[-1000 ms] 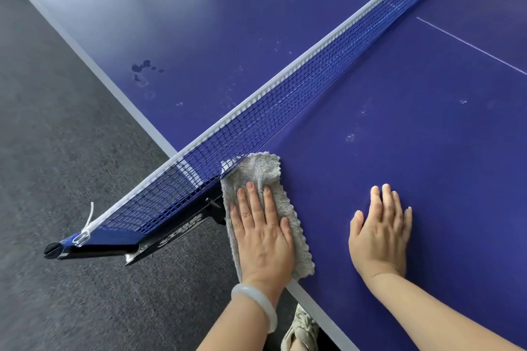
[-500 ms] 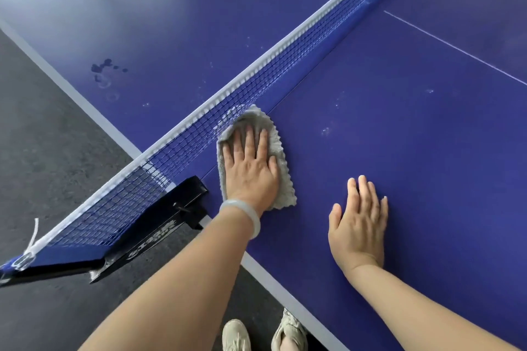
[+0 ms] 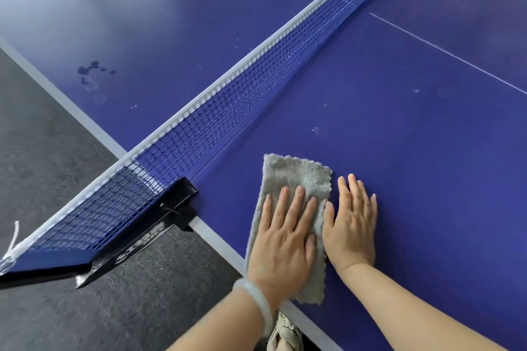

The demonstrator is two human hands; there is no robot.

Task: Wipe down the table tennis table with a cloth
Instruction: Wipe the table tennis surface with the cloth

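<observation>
A grey fringed cloth (image 3: 296,177) lies flat on the blue table tennis table (image 3: 413,151), near its white side edge. My left hand (image 3: 283,239), with a pale bangle on the wrist, presses palm-down on the cloth, fingers spread; the cloth's near end hangs at the table edge. My right hand (image 3: 352,225) rests flat on the bare table surface, right beside the cloth, thumb touching its edge. Small pale specks dot the blue surface beyond the cloth.
The blue net (image 3: 242,105) with a white top band runs diagonally from lower left to upper right, held by a black clamp post (image 3: 171,208) at the table edge. Dark stains (image 3: 91,71) mark the far half. Grey carpet floor (image 3: 57,179) lies left; a shoe (image 3: 285,333) shows below.
My left hand has drawn the cloth back from the net toward the table edge and rightward, ending next to my right hand. The right hand stays flat on the table.
</observation>
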